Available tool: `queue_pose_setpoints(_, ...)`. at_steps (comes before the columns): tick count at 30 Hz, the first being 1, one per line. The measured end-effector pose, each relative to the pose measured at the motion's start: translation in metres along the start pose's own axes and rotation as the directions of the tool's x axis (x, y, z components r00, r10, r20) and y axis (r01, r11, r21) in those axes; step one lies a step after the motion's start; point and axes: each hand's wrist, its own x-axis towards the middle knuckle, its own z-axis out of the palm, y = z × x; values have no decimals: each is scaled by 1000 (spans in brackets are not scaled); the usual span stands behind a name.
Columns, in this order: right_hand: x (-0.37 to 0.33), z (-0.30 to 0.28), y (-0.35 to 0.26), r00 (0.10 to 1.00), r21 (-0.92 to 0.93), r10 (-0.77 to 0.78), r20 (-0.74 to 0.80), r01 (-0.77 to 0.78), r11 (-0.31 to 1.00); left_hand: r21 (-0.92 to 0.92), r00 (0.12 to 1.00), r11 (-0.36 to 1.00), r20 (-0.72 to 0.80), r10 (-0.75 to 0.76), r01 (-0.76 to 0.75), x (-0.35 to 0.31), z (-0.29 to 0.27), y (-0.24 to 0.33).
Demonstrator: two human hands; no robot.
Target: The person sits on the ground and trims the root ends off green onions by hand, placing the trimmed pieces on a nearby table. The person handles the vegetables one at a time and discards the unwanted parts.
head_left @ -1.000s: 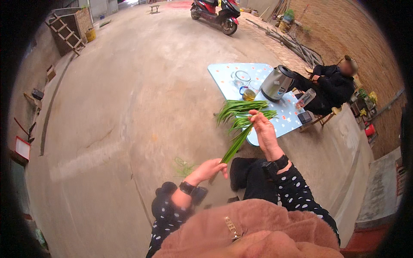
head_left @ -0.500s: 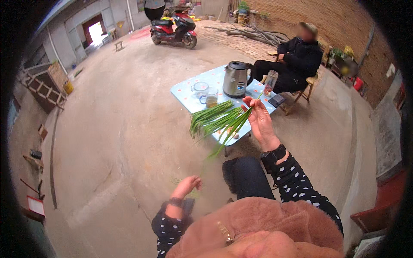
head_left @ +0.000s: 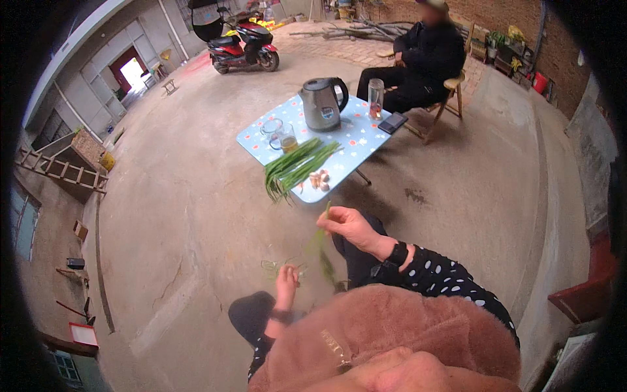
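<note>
In my right hand (head_left: 351,225) I pinch a small bunch of long green chives (head_left: 320,251), which hangs down in front of my dark trousers and looks blurred. My left hand (head_left: 286,284) is lower and to the left, its fingers curled; whatever they might hold is too small to make out. Thin green scraps (head_left: 271,266) lie on the ground just beyond it. A larger bunch of chives (head_left: 297,166) rests on the blue patterned table (head_left: 353,140), its tips hanging over the near left edge. Small whitish-brown pieces like garlic (head_left: 319,179) sit beside it.
The table also bears a steel kettle (head_left: 321,108), glass mugs (head_left: 284,140), a tall glass bottle (head_left: 375,99) and a dark phone-like object (head_left: 393,122). Behind it a person in black (head_left: 428,59) sits on a wooden chair. A red scooter (head_left: 245,46) stands farther back.
My right hand has come down from above the table toward my lap, with fewer chives showing in it. The larger bunch lies uncovered on the table. The view has shifted.
</note>
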Motion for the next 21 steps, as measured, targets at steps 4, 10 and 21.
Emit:
queue_pose_setpoints(4, 5, 10, 14, 996, -28, -78, 32, 79, 997, 166, 929, 920, -48, 368, -356, -11, -8, 13)
queue_pose_setpoints(10, 20, 12, 40, 983, -364, -178, 48, 184, 913, 35, 960, 995, 264, -95, 88, -28, 3, 88)
queue_pose_setpoints(21, 22, 40, 49, 927, 39, -347, 142, 345, 938, 244, 802, 931, 478, -359, 272, -19, 57, 107)
